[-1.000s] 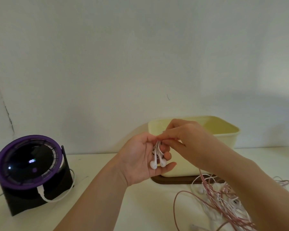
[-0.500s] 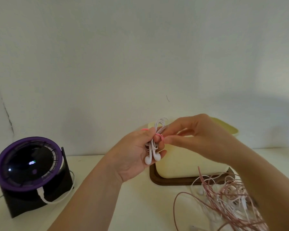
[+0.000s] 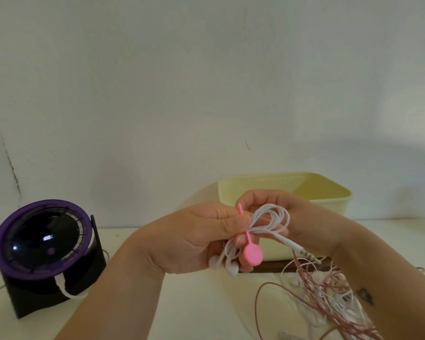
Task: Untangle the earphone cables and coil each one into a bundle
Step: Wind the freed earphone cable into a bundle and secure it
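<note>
A white earphone cable [image 3: 270, 218] is coiled into a small bundle held up over the table. My left hand [image 3: 196, 239] grips the bundle's middle, with the two earbuds [image 3: 227, 265] hanging below my fingers. A pink cable tie [image 3: 252, 253] with a round end wraps around the bundle. My right hand [image 3: 302, 224] sits behind the loops and pinches them. The jack plug [image 3: 304, 252] sticks out to the lower right. A tangle of pink and white earphone cables [image 3: 329, 298] lies on the table at the lower right.
A cream plastic box [image 3: 329, 192] on a brown tray [image 3: 268, 268] stands behind my hands, against the wall. A purple-rimmed round device [image 3: 39, 244] on a black stand with a white cable sits at the left. The table [image 3: 194, 305] is white.
The bundle has turned so that its loops and the jack plug now show on the right. The pink tie's round end now hangs free in front of my left fingers.
</note>
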The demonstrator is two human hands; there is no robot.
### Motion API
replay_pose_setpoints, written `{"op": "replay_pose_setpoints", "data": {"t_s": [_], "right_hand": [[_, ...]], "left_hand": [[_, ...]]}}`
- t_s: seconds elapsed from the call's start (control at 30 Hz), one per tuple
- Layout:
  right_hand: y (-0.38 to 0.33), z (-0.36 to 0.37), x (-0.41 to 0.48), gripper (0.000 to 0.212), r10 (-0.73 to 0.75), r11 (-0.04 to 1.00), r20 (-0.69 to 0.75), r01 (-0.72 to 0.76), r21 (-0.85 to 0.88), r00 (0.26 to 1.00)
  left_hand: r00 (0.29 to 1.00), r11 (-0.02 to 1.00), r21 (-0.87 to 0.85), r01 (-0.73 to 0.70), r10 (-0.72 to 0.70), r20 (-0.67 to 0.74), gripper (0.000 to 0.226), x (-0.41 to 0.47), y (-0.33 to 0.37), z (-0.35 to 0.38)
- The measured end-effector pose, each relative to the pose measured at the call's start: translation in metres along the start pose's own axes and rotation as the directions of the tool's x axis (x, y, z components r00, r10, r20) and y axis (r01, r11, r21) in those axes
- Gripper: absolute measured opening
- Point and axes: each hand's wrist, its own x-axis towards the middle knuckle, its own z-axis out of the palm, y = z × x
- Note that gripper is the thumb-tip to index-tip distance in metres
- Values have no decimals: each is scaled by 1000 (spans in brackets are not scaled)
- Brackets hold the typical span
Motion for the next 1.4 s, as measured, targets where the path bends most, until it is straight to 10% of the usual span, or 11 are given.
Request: {"op": "replay_pose_setpoints", "data": {"t_s": [0.4, 0.67, 0.87, 1.1, 1.27, 1.4], "right_hand": [[24, 1, 13, 31, 106, 994, -206, -100, 37, 973], [25, 13, 15, 9, 136, 931, -177, -65, 359, 975], [21, 20, 20, 14, 173, 969, -299, -108, 222, 938], [20, 34, 23, 11, 330, 848, -255, -167, 502, 909], [13, 39, 21, 5, 116, 972, -532, -206, -113, 839], [3, 31, 16, 10, -319, 585, -478, -227, -779, 818]], "left_hand": [[831, 779, 599, 183, 202, -518, 13, -6, 9, -11], [824, 978, 90, -191, 209, -526, 24, 0, 15, -5], [656, 906, 416, 84, 264, -707, 13, 5, 3, -21], [465, 687, 654, 319, 488, -739, 15, 12, -6, -20], [430, 473, 727, 498, 593, -680, 16, 18, -16, -17], [598, 576, 729, 371, 452, -662, 17, 18, -15, -16]]}}
